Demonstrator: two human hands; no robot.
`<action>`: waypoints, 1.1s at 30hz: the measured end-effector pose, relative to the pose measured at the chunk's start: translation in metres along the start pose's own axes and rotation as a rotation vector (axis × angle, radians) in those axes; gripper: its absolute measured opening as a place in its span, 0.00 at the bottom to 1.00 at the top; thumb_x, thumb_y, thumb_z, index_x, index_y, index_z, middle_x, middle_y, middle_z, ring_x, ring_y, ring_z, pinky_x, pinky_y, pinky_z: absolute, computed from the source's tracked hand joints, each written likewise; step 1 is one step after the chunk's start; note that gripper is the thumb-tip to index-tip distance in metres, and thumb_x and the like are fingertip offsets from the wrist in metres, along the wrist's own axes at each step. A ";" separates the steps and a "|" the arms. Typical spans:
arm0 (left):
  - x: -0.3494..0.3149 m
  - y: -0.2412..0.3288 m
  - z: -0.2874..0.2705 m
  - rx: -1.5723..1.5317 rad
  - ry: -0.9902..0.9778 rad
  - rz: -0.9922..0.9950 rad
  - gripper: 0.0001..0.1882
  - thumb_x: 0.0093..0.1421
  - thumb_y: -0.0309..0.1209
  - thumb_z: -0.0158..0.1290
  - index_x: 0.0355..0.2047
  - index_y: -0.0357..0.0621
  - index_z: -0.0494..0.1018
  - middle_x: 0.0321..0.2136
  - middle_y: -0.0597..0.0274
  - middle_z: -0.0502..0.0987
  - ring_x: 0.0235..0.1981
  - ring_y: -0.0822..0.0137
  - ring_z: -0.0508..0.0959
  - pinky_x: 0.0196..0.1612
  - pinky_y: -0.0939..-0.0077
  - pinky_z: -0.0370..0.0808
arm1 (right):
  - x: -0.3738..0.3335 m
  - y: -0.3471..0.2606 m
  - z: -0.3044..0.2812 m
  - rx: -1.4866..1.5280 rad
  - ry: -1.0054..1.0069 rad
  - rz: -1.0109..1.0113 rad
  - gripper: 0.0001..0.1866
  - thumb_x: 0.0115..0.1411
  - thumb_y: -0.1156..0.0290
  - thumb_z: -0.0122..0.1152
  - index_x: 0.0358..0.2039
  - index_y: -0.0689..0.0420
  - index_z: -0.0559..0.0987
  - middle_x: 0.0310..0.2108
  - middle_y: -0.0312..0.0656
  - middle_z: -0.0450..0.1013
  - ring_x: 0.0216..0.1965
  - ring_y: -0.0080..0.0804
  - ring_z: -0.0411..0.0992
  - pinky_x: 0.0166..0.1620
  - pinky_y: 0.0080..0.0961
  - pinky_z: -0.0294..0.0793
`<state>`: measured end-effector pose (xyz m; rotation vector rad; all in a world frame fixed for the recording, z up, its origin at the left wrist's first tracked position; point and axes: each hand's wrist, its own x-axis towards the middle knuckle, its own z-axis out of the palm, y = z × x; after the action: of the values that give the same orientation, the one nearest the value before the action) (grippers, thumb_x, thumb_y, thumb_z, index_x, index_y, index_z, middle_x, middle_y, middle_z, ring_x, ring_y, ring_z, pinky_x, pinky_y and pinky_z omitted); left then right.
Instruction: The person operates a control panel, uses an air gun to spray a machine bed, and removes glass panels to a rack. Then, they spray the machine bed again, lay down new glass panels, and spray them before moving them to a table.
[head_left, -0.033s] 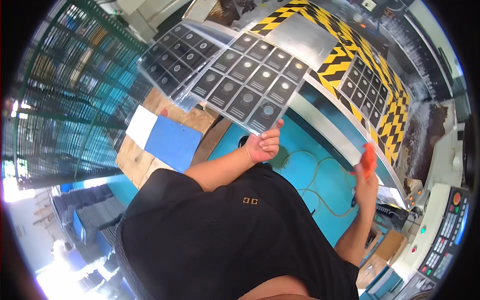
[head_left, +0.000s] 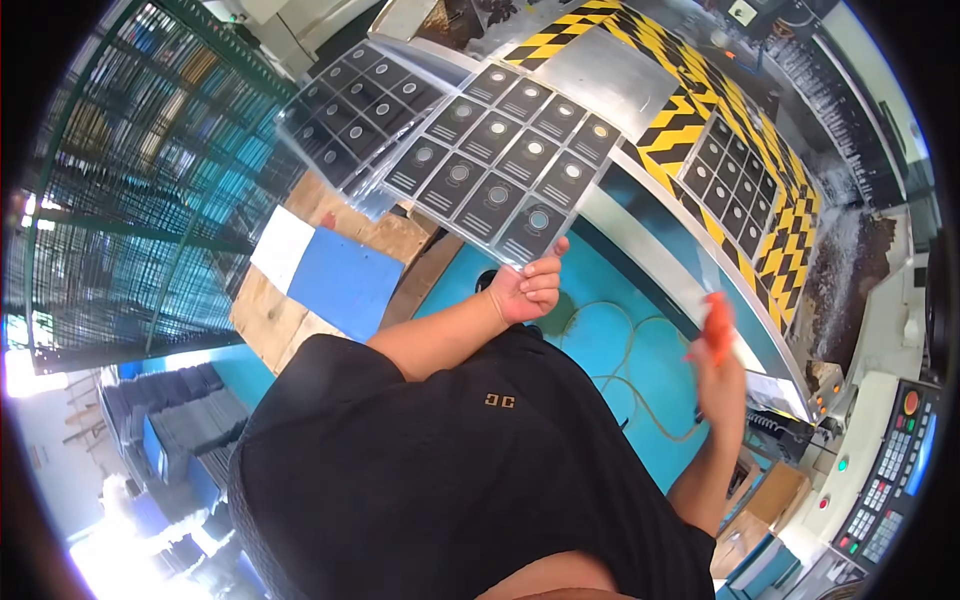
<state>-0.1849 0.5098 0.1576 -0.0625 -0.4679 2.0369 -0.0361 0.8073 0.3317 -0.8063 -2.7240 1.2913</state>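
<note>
My left hand [head_left: 527, 293] grips the near corner of a clear plastic sheet [head_left: 497, 194] bearing rows of black rectangular cards, each with a round ring mark. The sheet is tilted, its far side over the machine's front edge. To the right, my right hand [head_left: 722, 380] is closed around a small red-orange thing [head_left: 716, 325]; motion blur hides its kind. Left of the held sheet is a second sheet [head_left: 355, 105] of the same look, partly overlapped by the first.
A similar card sheet [head_left: 731, 180] lies on the machine bed among yellow-black striped tape [head_left: 790, 235]. A metal plate [head_left: 605, 80] is beside it. At left are a blue board [head_left: 345, 280] on a wooden top and a green wire rack [head_left: 150, 190]. A control panel [head_left: 890, 470] stands right.
My right hand has shifted slightly left and toward me with the red-orange thing. My left hand and the sheet stay nearly still.
</note>
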 end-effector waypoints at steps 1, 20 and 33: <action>-0.001 0.002 0.003 0.026 0.044 0.008 0.19 0.70 0.38 0.42 0.56 0.45 0.69 0.16 0.71 0.62 0.14 0.75 0.61 0.22 0.79 0.61 | -0.018 -0.029 0.006 -0.071 -0.292 -0.168 0.25 0.63 0.69 0.60 0.61 0.57 0.72 0.46 0.49 0.79 0.41 0.32 0.77 0.46 0.31 0.75; -0.031 0.008 0.056 0.653 0.393 0.019 0.16 0.71 0.38 0.40 0.54 0.48 0.68 0.14 0.74 0.60 0.11 0.77 0.58 0.17 0.80 0.58 | 0.106 0.061 -0.051 -0.100 0.371 0.080 0.24 0.64 0.52 0.60 0.48 0.61 0.80 0.35 0.53 0.80 0.41 0.47 0.79 0.45 0.36 0.74; -0.020 0.036 0.107 1.048 0.470 0.434 0.17 0.67 0.30 0.51 0.56 0.45 0.67 0.46 0.60 0.77 0.46 0.65 0.80 0.48 0.66 0.79 | 0.065 -0.002 0.030 0.074 0.523 -0.470 0.34 0.62 0.59 0.64 0.62 0.65 0.67 0.62 0.58 0.64 0.65 0.50 0.61 0.66 0.40 0.58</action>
<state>-0.2309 0.4455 0.2407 0.0005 0.9912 2.3446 -0.1008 0.8143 0.3009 -0.3835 -2.2420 0.9149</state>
